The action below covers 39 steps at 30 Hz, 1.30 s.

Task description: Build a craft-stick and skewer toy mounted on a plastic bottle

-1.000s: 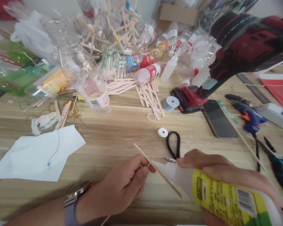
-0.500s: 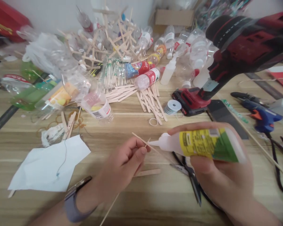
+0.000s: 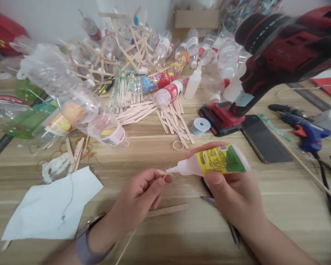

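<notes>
My left hand is closed in a pinch on thin wooden sticks at its fingertips. A slim stick also runs out below that hand toward the front edge. Wrapped in my right hand is a glue bottle with a yellow and green label, tilted nearly level. Its white nozzle points left, and the tip meets the sticks by my left fingertips; whether glue is coming out cannot be seen. A flat craft stick lies beneath my hands. My right hand partly covers a dark-handled metal tool.
A red and black cordless drill stands at right, beside a phone and a blue glue gun. A wire spool, loose craft sticks and plastic bottles lie ahead. White paper lies at left.
The glue bottle and my right hand have shifted left, and the nozzle is closer to my left fingertips. The held sticks have turned. The view has also moved slightly.
</notes>
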Each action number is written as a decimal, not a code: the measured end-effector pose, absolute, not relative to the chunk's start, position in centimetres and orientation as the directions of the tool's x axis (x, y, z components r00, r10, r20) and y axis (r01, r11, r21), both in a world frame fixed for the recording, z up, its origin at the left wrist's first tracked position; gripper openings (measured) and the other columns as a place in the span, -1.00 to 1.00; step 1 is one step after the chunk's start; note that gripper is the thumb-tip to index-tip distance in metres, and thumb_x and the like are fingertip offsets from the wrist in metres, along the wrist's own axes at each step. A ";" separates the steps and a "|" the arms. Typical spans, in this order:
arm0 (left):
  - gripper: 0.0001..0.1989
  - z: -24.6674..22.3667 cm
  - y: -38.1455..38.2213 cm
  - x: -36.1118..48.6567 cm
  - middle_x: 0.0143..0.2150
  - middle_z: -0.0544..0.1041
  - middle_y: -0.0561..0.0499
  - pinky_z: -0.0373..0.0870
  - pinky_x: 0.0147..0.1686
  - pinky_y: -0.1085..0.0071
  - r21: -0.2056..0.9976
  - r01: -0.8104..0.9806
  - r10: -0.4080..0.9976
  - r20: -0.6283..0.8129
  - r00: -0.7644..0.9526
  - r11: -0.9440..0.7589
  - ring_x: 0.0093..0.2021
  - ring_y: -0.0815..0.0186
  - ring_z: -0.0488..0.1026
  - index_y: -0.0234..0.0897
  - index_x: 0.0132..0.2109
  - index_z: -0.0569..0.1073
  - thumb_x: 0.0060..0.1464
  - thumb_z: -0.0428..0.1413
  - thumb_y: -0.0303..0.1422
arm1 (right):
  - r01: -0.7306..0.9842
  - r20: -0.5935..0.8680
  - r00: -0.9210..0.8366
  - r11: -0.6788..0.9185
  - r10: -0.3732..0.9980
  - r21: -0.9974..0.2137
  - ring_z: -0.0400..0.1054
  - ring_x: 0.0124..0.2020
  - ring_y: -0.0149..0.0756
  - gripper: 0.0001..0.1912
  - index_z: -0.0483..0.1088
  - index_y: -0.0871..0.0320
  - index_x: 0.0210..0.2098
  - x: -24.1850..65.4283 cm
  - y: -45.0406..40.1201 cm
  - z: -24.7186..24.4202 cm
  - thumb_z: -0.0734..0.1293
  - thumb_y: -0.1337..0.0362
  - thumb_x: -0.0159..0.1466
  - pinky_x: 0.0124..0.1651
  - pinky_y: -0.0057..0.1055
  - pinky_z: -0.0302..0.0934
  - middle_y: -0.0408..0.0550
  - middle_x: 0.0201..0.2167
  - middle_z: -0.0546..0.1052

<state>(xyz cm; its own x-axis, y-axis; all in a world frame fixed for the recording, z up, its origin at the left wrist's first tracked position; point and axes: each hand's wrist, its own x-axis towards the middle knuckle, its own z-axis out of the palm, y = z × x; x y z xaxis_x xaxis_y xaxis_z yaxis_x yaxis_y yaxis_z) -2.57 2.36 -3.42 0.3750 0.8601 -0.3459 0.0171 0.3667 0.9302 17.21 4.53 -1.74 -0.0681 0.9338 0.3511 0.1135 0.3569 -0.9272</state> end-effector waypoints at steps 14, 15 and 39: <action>-0.61 -3.2 2.2 -2.5 -0.65 0.18 0.22 0.03 -0.58 0.51 0.919 0.030 0.842 -0.373 0.389 0.393 -0.62 0.47 0.07 -0.33 -0.13 0.48 0.24 0.02 -0.07 | 0.143 0.462 0.047 0.452 0.886 -0.880 0.51 -0.38 -0.26 -0.66 0.47 0.04 -0.17 17.1 3.8 -1.3 0.37 -0.07 0.26 -0.38 -0.35 0.47 -0.05 -0.28 0.57; -0.61 -3.2 2.2 -2.5 -0.65 0.18 0.22 0.03 -0.58 0.51 0.919 0.031 0.842 -0.373 0.390 0.393 -0.62 0.46 0.07 -0.33 -0.12 0.48 0.24 0.01 -0.07 | 0.147 0.461 0.052 0.450 0.886 -0.881 0.51 -0.38 -0.25 -0.66 0.47 0.03 -0.16 17.1 3.7 -1.3 0.38 -0.07 0.26 -0.38 -0.34 0.47 -0.06 -0.27 0.57; -0.65 -3.5 2.0 -2.4 -0.64 0.22 0.23 0.04 -0.57 0.51 0.924 0.043 0.834 -0.362 0.417 0.380 -0.62 0.47 0.10 -0.28 -0.12 0.45 0.27 -0.01 -0.09 | 0.254 0.493 0.055 0.465 0.868 -0.848 0.55 -0.33 -0.14 -0.58 0.41 -0.05 -0.15 16.8 3.1 -1.5 0.47 -0.12 0.12 -0.30 -0.22 0.44 -0.08 -0.28 0.62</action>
<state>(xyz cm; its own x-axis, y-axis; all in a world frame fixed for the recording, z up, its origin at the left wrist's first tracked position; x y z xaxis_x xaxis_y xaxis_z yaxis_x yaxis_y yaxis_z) -2.44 2.03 -3.46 0.4166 0.8338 -0.3622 0.0431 0.3799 0.9240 16.76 3.11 -1.52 0.0546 0.8683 0.4930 0.2538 0.4654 -0.8479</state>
